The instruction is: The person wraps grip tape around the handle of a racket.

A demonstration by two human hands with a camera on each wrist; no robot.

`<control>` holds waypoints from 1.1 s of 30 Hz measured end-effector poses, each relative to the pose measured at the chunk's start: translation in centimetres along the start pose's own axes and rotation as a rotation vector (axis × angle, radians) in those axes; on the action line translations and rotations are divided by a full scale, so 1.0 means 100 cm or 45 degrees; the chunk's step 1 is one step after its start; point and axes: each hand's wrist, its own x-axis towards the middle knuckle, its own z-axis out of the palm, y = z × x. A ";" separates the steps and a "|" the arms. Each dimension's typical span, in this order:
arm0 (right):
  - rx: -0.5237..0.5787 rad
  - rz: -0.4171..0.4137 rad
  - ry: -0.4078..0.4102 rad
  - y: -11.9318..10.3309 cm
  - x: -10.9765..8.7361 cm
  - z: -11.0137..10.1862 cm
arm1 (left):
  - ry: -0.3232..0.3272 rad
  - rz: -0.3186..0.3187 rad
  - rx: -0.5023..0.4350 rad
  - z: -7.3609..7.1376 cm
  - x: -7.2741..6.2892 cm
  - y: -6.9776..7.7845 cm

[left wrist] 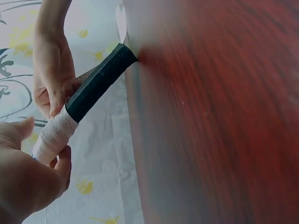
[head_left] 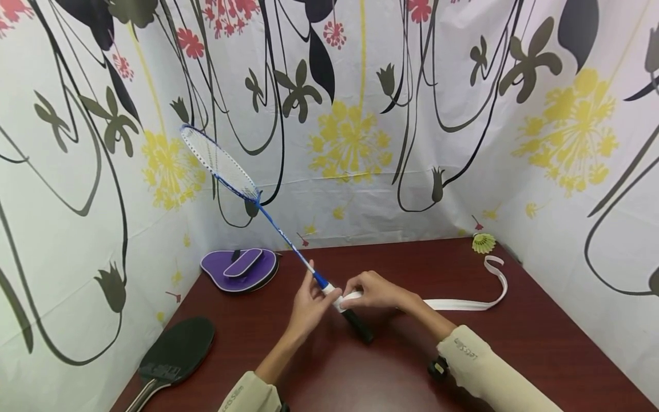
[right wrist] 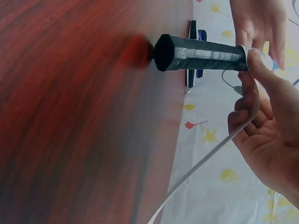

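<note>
A blue-and-white badminton racket [head_left: 284,236] slants above the table, its strung head up to the left and its black handle end [head_left: 357,326] low. My left hand [head_left: 308,309] holds it at the upper part of the handle, thumb on one side and fingers on the other. White perforated grip tape [left wrist: 56,133] wraps the upper handle, while the lower part shows bare black [right wrist: 210,55]. My right hand [head_left: 378,290] pinches the tape against the handle where the wrapping ends. From those fingers a loose tape tail [right wrist: 205,157] runs down toward the table.
The tape's far end [head_left: 463,305] lies curled on the dark red table [head_left: 412,366]. A yellow shuttlecock [head_left: 484,243] sits at the back right corner. At left are a purple paddle case [head_left: 221,272] and a black table tennis paddle [head_left: 177,350]. Patterned curtains surround the table.
</note>
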 end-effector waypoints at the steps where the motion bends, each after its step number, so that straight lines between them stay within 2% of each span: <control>1: -0.010 0.005 0.014 0.000 0.000 0.001 | 0.011 0.009 0.037 0.001 0.000 0.000; 7: -0.027 0.031 0.066 -0.001 0.000 0.003 | 0.094 0.070 0.244 0.001 0.003 0.000; 13: -0.033 0.063 0.077 -0.003 0.001 0.004 | 0.142 0.068 0.225 0.001 0.002 0.002; 21: -0.005 0.111 0.058 -0.004 0.003 0.009 | 0.228 0.070 0.238 0.002 -0.001 -0.002; 27: -0.047 0.119 0.089 -0.007 0.007 0.012 | 0.265 0.032 0.228 0.007 -0.002 -0.003; 33: -0.067 0.137 0.083 -0.011 0.007 0.015 | 0.327 0.059 0.262 0.014 -0.001 -0.004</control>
